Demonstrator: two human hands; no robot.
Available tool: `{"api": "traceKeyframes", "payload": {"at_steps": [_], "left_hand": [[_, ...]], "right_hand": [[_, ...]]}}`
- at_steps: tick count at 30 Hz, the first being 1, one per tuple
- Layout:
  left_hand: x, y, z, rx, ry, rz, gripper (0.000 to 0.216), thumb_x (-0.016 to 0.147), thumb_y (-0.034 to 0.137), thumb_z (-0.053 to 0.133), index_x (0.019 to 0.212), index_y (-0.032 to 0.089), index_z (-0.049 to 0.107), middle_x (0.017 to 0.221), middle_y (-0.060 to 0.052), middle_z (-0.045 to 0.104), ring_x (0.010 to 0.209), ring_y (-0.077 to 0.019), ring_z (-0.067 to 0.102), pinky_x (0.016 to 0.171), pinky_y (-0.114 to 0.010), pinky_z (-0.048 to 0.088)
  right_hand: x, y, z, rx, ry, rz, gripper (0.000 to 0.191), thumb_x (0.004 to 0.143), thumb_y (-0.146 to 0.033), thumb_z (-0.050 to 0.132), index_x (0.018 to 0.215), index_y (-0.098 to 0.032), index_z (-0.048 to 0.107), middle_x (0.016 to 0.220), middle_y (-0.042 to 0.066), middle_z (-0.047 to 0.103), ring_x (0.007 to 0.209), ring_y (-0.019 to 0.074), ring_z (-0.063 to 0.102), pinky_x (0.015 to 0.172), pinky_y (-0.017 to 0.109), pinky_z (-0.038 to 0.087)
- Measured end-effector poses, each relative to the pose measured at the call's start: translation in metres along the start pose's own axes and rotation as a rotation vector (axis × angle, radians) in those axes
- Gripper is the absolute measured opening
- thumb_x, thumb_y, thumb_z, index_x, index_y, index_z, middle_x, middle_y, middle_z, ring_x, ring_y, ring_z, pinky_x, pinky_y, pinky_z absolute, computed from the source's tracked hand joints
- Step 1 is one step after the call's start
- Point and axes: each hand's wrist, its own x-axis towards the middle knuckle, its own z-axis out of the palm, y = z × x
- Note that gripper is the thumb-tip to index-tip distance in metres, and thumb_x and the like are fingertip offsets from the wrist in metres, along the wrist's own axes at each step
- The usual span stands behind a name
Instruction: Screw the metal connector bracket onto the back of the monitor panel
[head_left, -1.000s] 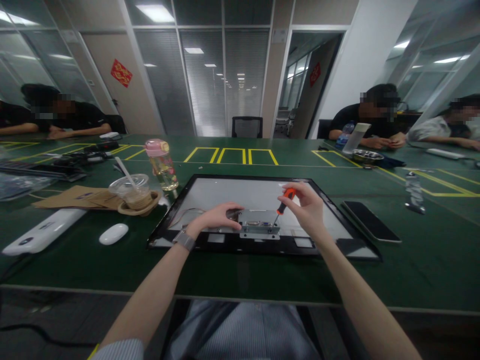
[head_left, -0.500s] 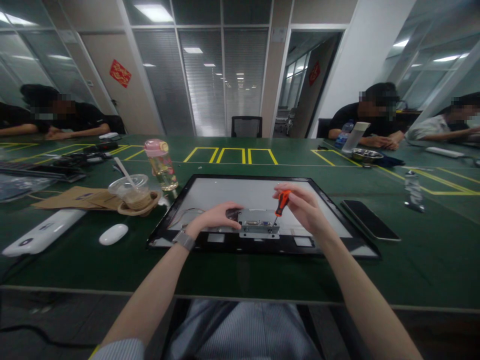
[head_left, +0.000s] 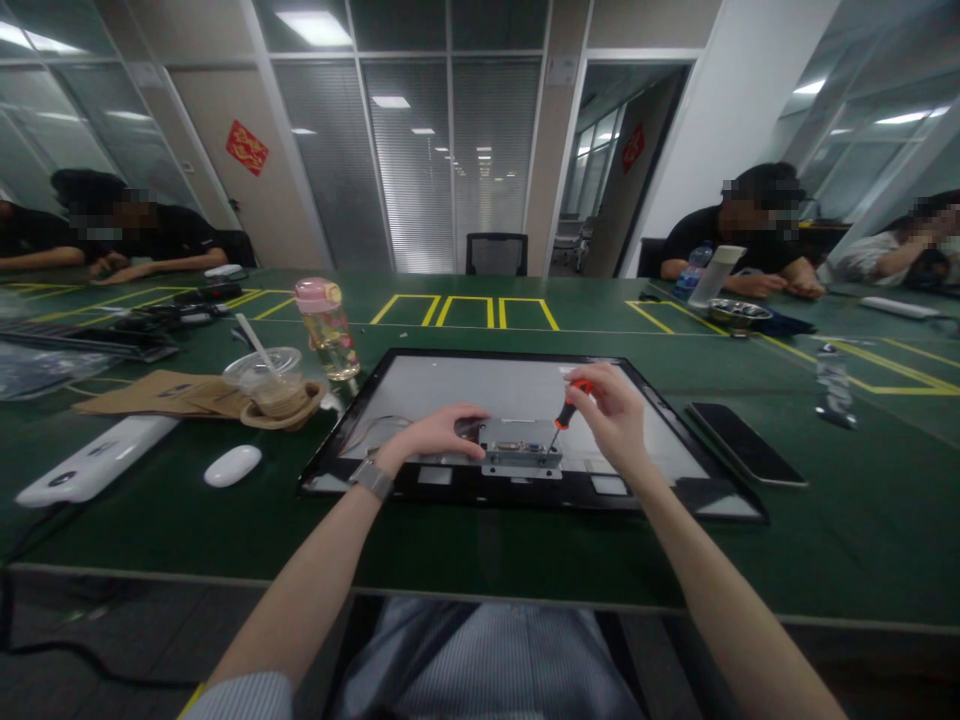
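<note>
A red-and-black screwdriver (head_left: 573, 403) is pinched in my right hand (head_left: 613, 412). Its shaft slants down to the right end of a metal bracket with connector ports (head_left: 520, 456); I cannot make out a screw under the tip. My left hand (head_left: 441, 436) grips the bracket's left end between thumb and fingers, and some of the fingers are hidden behind it. Under both hands lies a flat display panel (head_left: 480, 385) with a black frame and a pale grey back. Thin wires (head_left: 382, 425) run across the panel to the left of my left hand.
Left of the panel are a white mouse (head_left: 232, 466), a plastic cup (head_left: 274, 385) in a cardboard holder, a pink-lided bottle (head_left: 328, 330) and a white power strip (head_left: 97, 460). A black phone (head_left: 746, 443) lies at the right. Other people sit across the table.
My right hand has shifted slightly right and its fingers have rolled around the screwdriver's handle, covering more of it. The handle leans further right. My left hand keeps its hold on the bracket.
</note>
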Motion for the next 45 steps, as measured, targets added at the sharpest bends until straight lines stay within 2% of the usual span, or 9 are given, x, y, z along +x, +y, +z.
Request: {"api": "traceKeyframes", "payload": {"at_steps": [6,10,14,19,28,32,37,41,45], "left_hand": [[-0.0007,0.0026,-0.0001,-0.006,0.009,-0.004,0.078,0.069,0.053,0.081,0.136,0.021,0.058,0.143,-0.009,0.056,0.131,-0.0299,0.051,0.112,-0.039,0.037],[-0.0002,0.0016,0.0001,0.000,0.011,-0.006,0.077,0.069,0.054,0.081,0.135,0.023,0.058,0.143,-0.008,0.056,0.130,-0.0298,0.052,0.113,-0.039,0.037],[0.0003,-0.0009,0.0007,0.007,0.009,-0.018,0.080,0.069,0.056,0.080,0.137,0.023,0.057,0.145,-0.009,0.054,0.131,-0.0299,0.052,0.113,-0.040,0.037],[0.0000,0.0006,0.0008,0.007,0.007,-0.011,0.080,0.069,0.056,0.080,0.137,0.022,0.057,0.144,-0.010,0.055,0.132,-0.0305,0.050,0.113,-0.041,0.037],[0.0004,-0.0031,0.0018,0.004,0.003,-0.020,0.080,0.069,0.058,0.079,0.137,0.024,0.056,0.145,-0.009,0.053,0.130,-0.0302,0.052,0.113,-0.042,0.037],[0.0004,-0.0009,0.0013,-0.003,0.004,-0.015,0.078,0.069,0.056,0.080,0.137,0.024,0.056,0.144,-0.008,0.054,0.131,-0.0299,0.051,0.113,-0.042,0.036],[0.0003,0.0018,0.0010,0.001,0.020,-0.016,0.078,0.067,0.052,0.082,0.135,0.023,0.058,0.143,-0.009,0.056,0.133,-0.0301,0.050,0.113,-0.040,0.037],[-0.0002,-0.0001,0.0008,0.004,0.017,-0.020,0.079,0.068,0.055,0.081,0.136,0.024,0.057,0.145,-0.008,0.055,0.133,-0.0303,0.050,0.114,-0.041,0.036],[-0.0002,-0.0013,0.0008,-0.004,0.008,-0.022,0.080,0.068,0.057,0.080,0.138,0.024,0.056,0.145,-0.008,0.054,0.132,-0.0305,0.050,0.114,-0.042,0.036]], "right_hand": [[0.0000,0.0011,0.0004,0.353,-0.094,0.228,0.024,0.091,-0.035,0.063,0.113,-0.029,0.071,0.097,0.004,0.071,0.089,0.0202,0.067,0.086,0.041,0.054],[0.0008,0.0029,-0.0004,0.445,-0.154,0.259,0.024,0.089,-0.043,0.064,0.107,-0.028,0.072,0.101,0.005,0.073,0.093,0.0216,0.069,0.089,0.043,0.055],[0.0006,0.0044,-0.0014,0.342,-0.166,0.237,0.023,0.082,-0.036,0.073,0.104,-0.028,0.072,0.096,0.003,0.071,0.091,0.0208,0.068,0.088,0.041,0.057],[0.0019,0.0034,-0.0029,0.237,-0.060,0.164,0.019,0.079,-0.027,0.075,0.098,-0.027,0.073,0.089,0.002,0.066,0.086,0.0190,0.065,0.085,0.040,0.057],[0.0009,-0.0032,0.0024,0.197,-0.040,0.119,0.021,0.072,-0.023,0.080,0.092,-0.025,0.072,0.085,0.001,0.061,0.077,0.0170,0.064,0.082,0.039,0.059],[-0.0023,-0.0022,0.0048,0.167,-0.039,0.092,0.027,0.080,-0.025,0.073,0.107,-0.025,0.071,0.092,0.003,0.068,0.086,0.0194,0.067,0.088,0.042,0.058],[-0.0036,-0.0028,0.0023,0.152,-0.169,0.088,0.030,0.093,-0.027,0.057,0.122,-0.026,0.064,0.104,0.007,0.072,0.093,0.0208,0.070,0.088,0.042,0.058],[-0.0029,0.0009,0.0004,0.006,-0.186,0.037,0.036,0.092,-0.025,0.056,0.128,-0.027,0.061,0.113,0.009,0.070,0.103,0.0242,0.067,0.094,0.047,0.054],[-0.0034,0.0030,0.0017,-0.076,-0.181,-0.041,0.040,0.091,-0.023,0.058,0.130,-0.027,0.059,0.105,0.008,0.067,0.093,0.0227,0.065,0.090,0.046,0.055]]}}
